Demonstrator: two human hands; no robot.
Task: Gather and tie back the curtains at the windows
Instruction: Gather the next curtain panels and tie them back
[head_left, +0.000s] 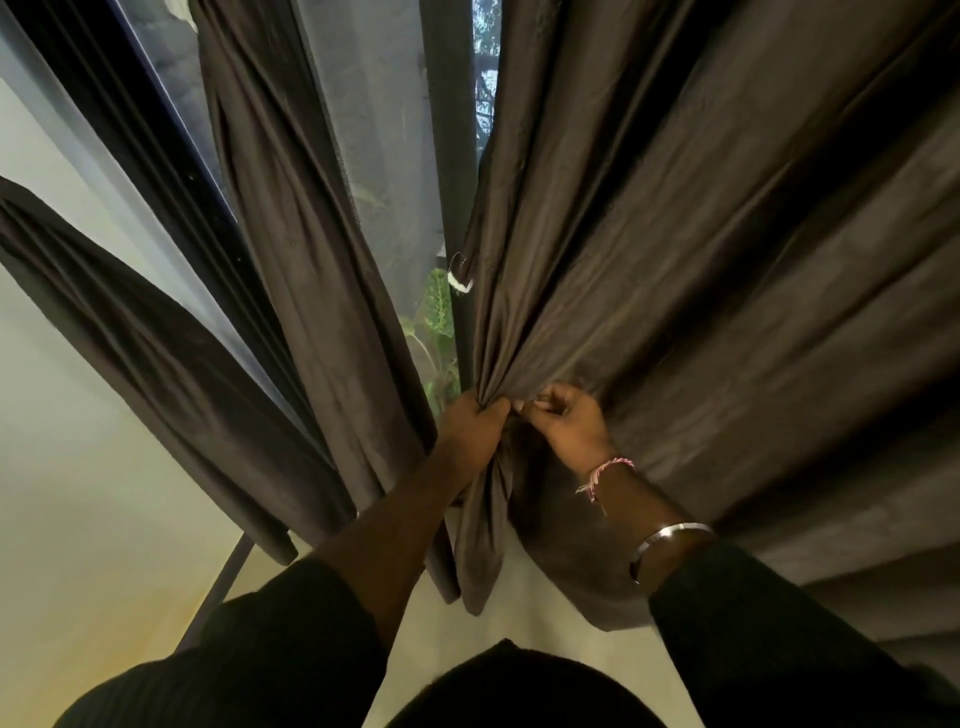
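Two curtains at left hang gathered already. At centre frame, my left hand grips the bunched right curtain while my right hand pinches its folds; tying remains.

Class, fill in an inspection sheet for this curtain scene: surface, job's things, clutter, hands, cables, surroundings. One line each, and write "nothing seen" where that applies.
Surface: pale floor below the curtains.
Job's things: right curtain bunched at its left edge, not yet tied; middle curtain hangs gathered; left curtain also gathered. No tie-back seen.
Clutter: nothing seen.
Hands: left hand grips the bunched folds; right hand pinches fabric beside it, wearing a thread band and a bangle.
Cables: nothing seen.
Surroundings: dark window frame, plants outside the glass, pale wall at left.
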